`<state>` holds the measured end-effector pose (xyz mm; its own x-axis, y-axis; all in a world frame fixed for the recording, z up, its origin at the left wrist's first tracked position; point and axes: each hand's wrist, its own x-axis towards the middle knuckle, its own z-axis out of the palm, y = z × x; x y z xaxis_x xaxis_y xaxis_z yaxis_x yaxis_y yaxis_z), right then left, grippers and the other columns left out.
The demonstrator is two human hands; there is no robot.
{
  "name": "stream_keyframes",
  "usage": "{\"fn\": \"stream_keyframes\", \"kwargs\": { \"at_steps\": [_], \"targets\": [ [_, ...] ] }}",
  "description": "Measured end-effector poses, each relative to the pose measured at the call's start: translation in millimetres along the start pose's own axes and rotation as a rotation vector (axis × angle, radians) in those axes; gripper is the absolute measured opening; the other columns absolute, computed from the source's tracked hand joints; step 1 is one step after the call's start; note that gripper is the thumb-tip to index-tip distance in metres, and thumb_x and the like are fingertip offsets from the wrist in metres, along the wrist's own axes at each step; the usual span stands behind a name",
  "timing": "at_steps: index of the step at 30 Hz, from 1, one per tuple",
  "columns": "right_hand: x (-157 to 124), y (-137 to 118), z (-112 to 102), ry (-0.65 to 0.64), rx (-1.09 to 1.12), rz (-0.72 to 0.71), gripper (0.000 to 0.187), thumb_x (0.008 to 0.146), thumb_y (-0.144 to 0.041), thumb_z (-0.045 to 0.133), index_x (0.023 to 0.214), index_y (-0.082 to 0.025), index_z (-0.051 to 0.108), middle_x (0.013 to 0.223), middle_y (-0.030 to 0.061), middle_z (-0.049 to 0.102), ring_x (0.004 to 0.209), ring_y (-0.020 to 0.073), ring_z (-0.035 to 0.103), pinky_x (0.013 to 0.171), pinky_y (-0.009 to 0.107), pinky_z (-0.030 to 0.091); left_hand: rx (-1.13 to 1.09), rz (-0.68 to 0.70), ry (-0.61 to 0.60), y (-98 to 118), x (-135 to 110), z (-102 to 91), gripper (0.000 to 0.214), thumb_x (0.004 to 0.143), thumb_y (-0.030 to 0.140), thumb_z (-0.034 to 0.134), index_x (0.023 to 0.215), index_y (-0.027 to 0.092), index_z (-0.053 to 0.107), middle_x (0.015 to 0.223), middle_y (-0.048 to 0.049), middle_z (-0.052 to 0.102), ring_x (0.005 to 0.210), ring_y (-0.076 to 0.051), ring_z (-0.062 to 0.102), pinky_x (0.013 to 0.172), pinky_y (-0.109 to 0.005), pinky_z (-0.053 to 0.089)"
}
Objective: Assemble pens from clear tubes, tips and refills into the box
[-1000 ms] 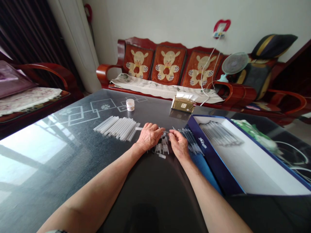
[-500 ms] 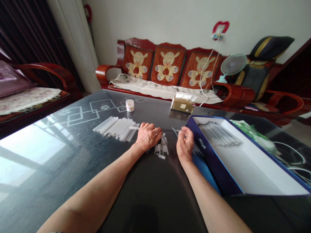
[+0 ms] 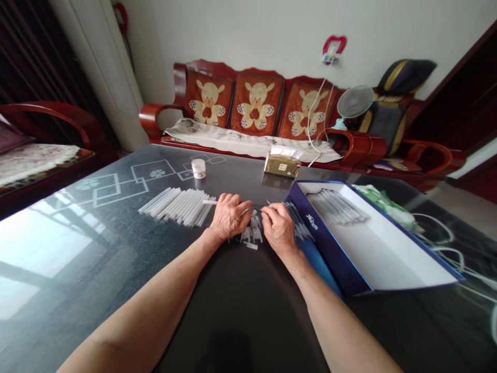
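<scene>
My left hand (image 3: 230, 220) is closed around a white plastic tube (image 3: 208, 202), whose end sticks out to the left. My right hand (image 3: 278, 230) is close by on the right, its thumb and fingers pinching a thin dark rod (image 3: 258, 209) that reaches toward the left fingers. Whether rod and tube meet is hidden by the left fingers. Small translucent plastic pieces (image 3: 254, 230) lie between and below the hands. To the left, a row of white tubes (image 3: 178, 207) rests on the table. Beside the right hand are several thin dark-tipped sticks (image 3: 300, 223).
A blue box (image 3: 330, 238) with a white inside stands at the right, holding a bundle of thin clear sticks (image 3: 336, 207). Farther back are a tissue box (image 3: 282, 165) and a small white jar (image 3: 199, 169). A green-and-white bag (image 3: 384, 204) and white cables lie beyond the blue box.
My right hand has moved left, toward my left hand, and now pinches the rod near the left fingers. The camera view has shifted slightly to the right.
</scene>
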<state>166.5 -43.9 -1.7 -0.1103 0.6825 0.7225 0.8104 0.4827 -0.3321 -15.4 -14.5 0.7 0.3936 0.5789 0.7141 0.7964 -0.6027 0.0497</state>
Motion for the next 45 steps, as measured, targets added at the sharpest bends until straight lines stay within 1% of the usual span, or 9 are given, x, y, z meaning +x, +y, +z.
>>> {"fn": "stream_keyframes", "kwargs": {
  "at_steps": [9,18,21,25,29,32,36,40,45],
  "targets": [
    [3.2,49.3,-21.3,-0.131,-0.281,0.342,0.016,0.080,-0.021,0.057,0.088,-0.017,0.070,0.082,0.0083,0.066,0.072,0.0203,0.061,0.072,0.031,0.046,0.021,-0.094,0.025,-4.8,-1.0,-0.1,0.032,0.091,0.030,0.042,0.112,0.024,0.067,0.081,-0.0066,0.059,0.077,-0.021,0.049,0.078,-0.039,0.031],
    [9.8,37.9,-20.4,-0.073,-0.201,0.272,0.023,0.084,-0.023,0.051,0.092,-0.015,0.070,0.090,0.0111,0.067,0.078,0.0199,0.062,0.079,0.031,0.046,0.001,-0.074,-0.009,-2.7,-0.4,1.3,0.034,0.093,0.031,0.040,0.113,0.024,0.066,0.084,-0.0072,0.059,0.078,-0.021,0.049,0.077,-0.039,0.032],
    [20.8,22.5,-39.9,-0.287,-0.128,0.299,0.017,0.079,-0.023,0.055,0.083,-0.018,0.071,0.080,0.0054,0.068,0.073,0.0176,0.061,0.074,0.028,0.045,0.002,-0.081,0.002,-3.0,-0.6,1.8,0.033,0.092,0.031,0.041,0.114,0.024,0.066,0.084,-0.0075,0.059,0.079,-0.022,0.049,0.078,-0.039,0.032],
    [18.5,-6.0,-78.7,-0.846,0.144,0.320,0.020,0.074,-0.036,0.064,0.086,-0.021,0.070,0.075,-0.0008,0.067,0.066,0.0137,0.060,0.062,0.024,0.043,0.023,-0.128,0.056,-6.4,-1.4,1.5,0.032,0.092,0.030,0.042,0.114,0.023,0.065,0.084,-0.0076,0.059,0.080,-0.022,0.050,0.079,-0.040,0.032],
    [-14.9,-33.4,-100.1,-0.999,0.253,0.287,0.031,0.065,-0.033,0.074,0.092,-0.020,0.066,0.087,0.0000,0.064,0.063,0.0101,0.058,0.058,0.021,0.043,0.045,-0.181,0.115,-12.0,-2.9,0.8,0.032,0.092,0.029,0.043,0.113,0.022,0.066,0.083,-0.0073,0.060,0.079,-0.022,0.050,0.080,-0.039,0.032],
    [-40.7,-44.5,-96.3,-0.938,0.214,0.193,0.008,0.072,-0.016,0.063,0.079,-0.019,0.066,0.085,0.0002,0.060,0.064,0.0085,0.056,0.061,0.020,0.042,0.060,-0.204,0.143,-15.7,-4.1,1.3,0.032,0.091,0.029,0.043,0.113,0.023,0.066,0.084,-0.0074,0.060,0.081,-0.023,0.050,0.080,-0.038,0.033],
    [-49.6,-44.9,-88.1,-0.829,0.077,0.102,0.017,0.074,-0.008,0.053,0.073,-0.020,0.066,0.080,0.0012,0.058,0.069,0.0109,0.057,0.065,0.022,0.041,0.065,-0.217,0.145,-17.9,-4.8,2.7,0.032,0.091,0.029,0.043,0.113,0.022,0.065,0.084,-0.0077,0.060,0.081,-0.023,0.051,0.080,-0.038,0.033],
    [-30.8,-29.8,-77.0,-0.775,0.029,0.100,0.022,0.071,-0.006,0.051,0.071,-0.021,0.066,0.076,0.0009,0.063,0.067,0.0123,0.058,0.066,0.023,0.043,0.056,-0.195,0.127,-17.0,-4.0,4.6,0.032,0.092,0.029,0.041,0.114,0.020,0.063,0.083,-0.0077,0.061,0.080,-0.023,0.052,0.080,-0.038,0.034],
    [12.3,1.6,-28.3,-0.426,0.104,0.255,0.015,0.073,-0.018,0.055,0.079,-0.022,0.068,0.078,0.0010,0.070,0.071,0.0162,0.064,0.068,0.027,0.048,0.037,-0.211,0.133,-15.0,-3.0,6.8,0.030,0.094,0.030,0.039,0.107,0.016,0.062,0.085,-0.0086,0.062,0.081,-0.023,0.052,0.080,-0.038,0.035]
  ]
}}
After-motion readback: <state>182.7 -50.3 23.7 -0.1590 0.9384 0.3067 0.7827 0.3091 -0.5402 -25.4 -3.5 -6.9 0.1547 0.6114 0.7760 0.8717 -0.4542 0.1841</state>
